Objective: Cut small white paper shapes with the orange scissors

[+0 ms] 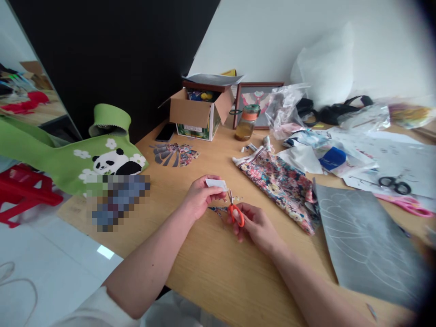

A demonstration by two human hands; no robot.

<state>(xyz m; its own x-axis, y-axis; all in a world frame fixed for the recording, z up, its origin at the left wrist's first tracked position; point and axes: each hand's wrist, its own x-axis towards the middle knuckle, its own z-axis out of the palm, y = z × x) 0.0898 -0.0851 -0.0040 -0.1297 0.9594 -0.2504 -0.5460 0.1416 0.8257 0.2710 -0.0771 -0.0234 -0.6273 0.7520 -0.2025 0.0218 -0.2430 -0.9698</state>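
Wooden tabletop [218, 268] cluttered along white wall [252, 41]. Left hand [200, 198] nearly closed, small white piece [216, 184] pinched between thumb and fingers. Right hand [250, 222] curled round handles of orange-handled scissors [240, 217], blades pointing forward, tips beside piece's right edge; contact cannot be confirmed. Piece flat, straight-edged, held above tabletop. Floral scraps [220, 210] lie between hands; patterned fabric [277, 186] lies to right.

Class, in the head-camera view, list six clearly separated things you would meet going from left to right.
Red stool → black phone → left hand → orange-handled scissors → floral fabric → black-handled scissors.
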